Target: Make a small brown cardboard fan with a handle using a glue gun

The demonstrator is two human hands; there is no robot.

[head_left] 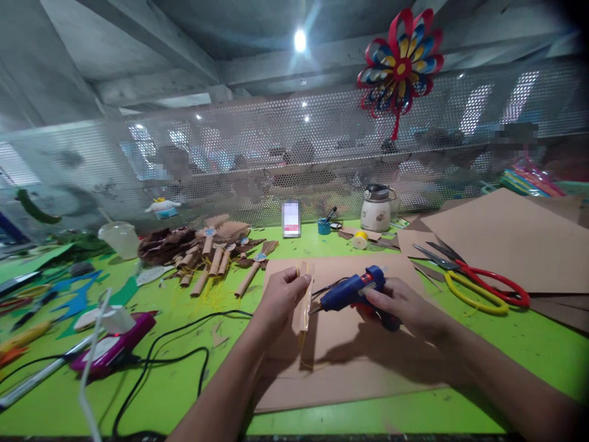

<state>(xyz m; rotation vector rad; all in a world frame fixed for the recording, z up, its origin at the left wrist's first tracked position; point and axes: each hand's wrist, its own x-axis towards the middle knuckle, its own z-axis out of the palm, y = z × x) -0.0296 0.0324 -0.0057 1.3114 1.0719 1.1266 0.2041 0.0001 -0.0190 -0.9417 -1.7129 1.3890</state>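
Between the thumb and fingers of my left hand (286,297) is a narrow folded strip of brown paper (304,309), held upright with a shiny line along its edge. Yellow thread (302,344) dangles from its lower end. My right hand (405,307) is wrapped round a blue hot glue gun (352,291), whose nozzle points left and sits right by the strip; whether it touches I cannot tell. Under both hands lies a large sheet of brown paper (368,374), with their shadows on it.
Rolled brown paper pieces with yellow threads (216,261) lie at the back left. A magenta power strip (115,347) and black cable (184,319) are at left. Red and yellow scissors (483,288) rest at right near brown sheets (506,245). A phone (291,219) and jug (376,209) stand behind.
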